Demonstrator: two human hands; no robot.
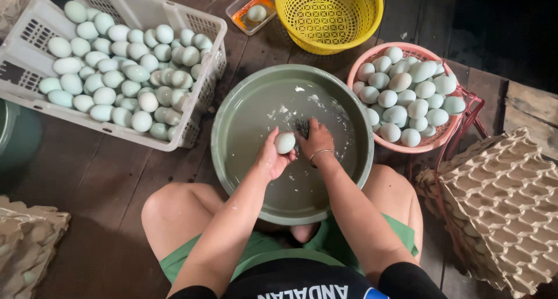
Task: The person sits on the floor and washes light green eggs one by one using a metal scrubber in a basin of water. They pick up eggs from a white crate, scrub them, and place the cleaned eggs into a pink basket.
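egg [285,142], pale blue-green, sits gripped in my left hand [271,157] over the water in the green basin [232,110]. my right hand [317,141] is clenched on a dark scrubber [301,126] touching it. white crate [35,34] and pink basket [356,72] hold more eggs.

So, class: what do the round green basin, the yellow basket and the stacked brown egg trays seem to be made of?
Round green basin: probably plastic, smooth and slightly glossy, with wet reflections inside. Yellow basket: plastic, judging by its moulded lattice and bright uniform colour. Stacked brown egg trays: apparently pressed paper pulp, matte and rough, with moulded cups.
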